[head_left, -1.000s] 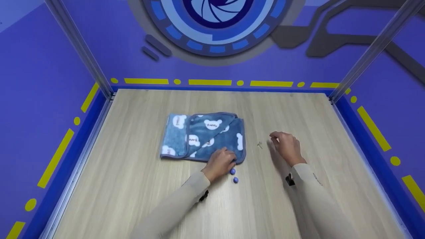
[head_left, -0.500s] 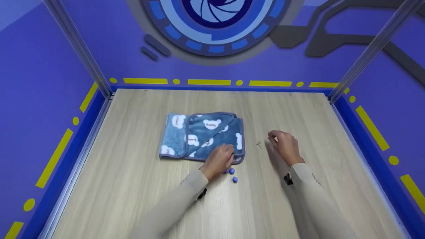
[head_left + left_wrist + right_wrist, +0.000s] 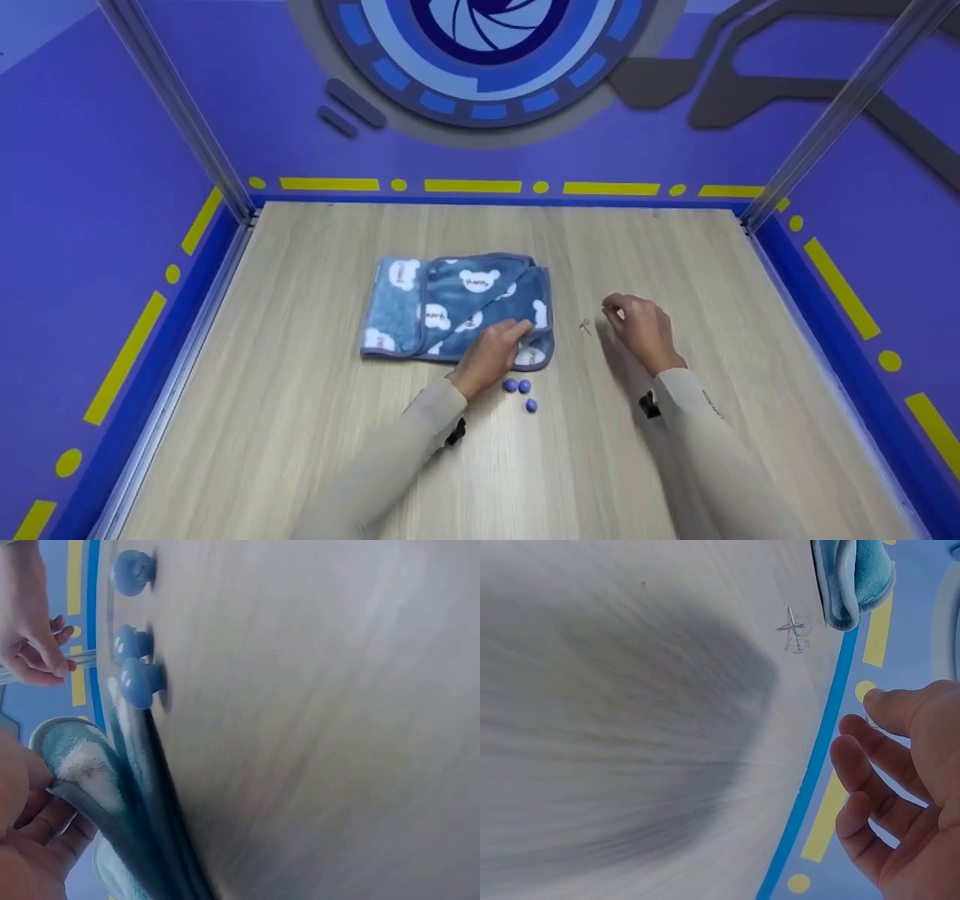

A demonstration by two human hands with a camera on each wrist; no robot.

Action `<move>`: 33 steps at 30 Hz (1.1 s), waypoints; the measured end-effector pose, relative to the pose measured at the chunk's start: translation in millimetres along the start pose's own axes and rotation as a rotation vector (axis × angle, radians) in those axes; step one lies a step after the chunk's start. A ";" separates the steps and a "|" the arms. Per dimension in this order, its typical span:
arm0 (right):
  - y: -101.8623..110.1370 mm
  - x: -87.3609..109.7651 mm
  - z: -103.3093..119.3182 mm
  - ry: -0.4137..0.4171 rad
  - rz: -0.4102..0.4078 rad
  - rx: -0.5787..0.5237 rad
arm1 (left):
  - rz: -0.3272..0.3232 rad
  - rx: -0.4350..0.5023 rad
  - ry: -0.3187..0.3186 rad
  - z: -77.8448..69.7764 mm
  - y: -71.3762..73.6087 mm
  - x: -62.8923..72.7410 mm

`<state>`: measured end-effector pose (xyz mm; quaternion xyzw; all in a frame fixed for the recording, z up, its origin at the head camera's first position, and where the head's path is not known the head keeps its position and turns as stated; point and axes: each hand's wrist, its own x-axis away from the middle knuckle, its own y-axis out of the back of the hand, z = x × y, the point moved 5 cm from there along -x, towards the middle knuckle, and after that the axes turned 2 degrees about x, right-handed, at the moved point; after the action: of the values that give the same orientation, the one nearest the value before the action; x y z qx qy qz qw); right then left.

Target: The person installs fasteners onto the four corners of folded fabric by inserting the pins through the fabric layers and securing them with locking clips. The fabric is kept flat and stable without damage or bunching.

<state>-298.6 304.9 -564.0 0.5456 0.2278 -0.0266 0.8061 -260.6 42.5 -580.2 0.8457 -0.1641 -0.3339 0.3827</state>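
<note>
A folded blue fleece blanket with white bear-head prints and grey binding lies on the table. My left hand pinches the bound edge of its top layer at the near right corner, and the flap stands raised off the layer below. Three purple-blue mushroom-shaped knobs stand on the wood just in front of that corner. To the right of the blanket my right hand hovers over the table. Its thumb and forefinger pinch a small clear pin, mostly hidden by the fingers.
Clear disc-headed pins lie on the table between the blanket and my right hand. The wooden tabletop is bordered by blue-purple walls at the back and both sides, with metal posts in the corners.
My left hand has drawn up and slightly left, folding back the blanket's top corner and baring the layer beneath. A third knob has come into sight. The right hand has barely shifted.
</note>
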 end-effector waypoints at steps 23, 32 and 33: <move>-3.1 -10.5 55.6 0.132 0.024 -0.129 | -0.030 0.153 0.053 8.9 19.5 4.7; -10.0 -15.4 78.4 0.153 0.152 -0.202 | -0.019 0.171 0.061 9.9 21.2 5.7; -11.0 -15.5 80.2 0.159 0.159 -0.204 | -0.021 0.173 0.056 10.0 21.2 5.8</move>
<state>-288.6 225.8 -543.3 0.4776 0.2484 0.1038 0.8363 -263.8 20.1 -571.5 0.8862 -0.1728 -0.2985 0.3093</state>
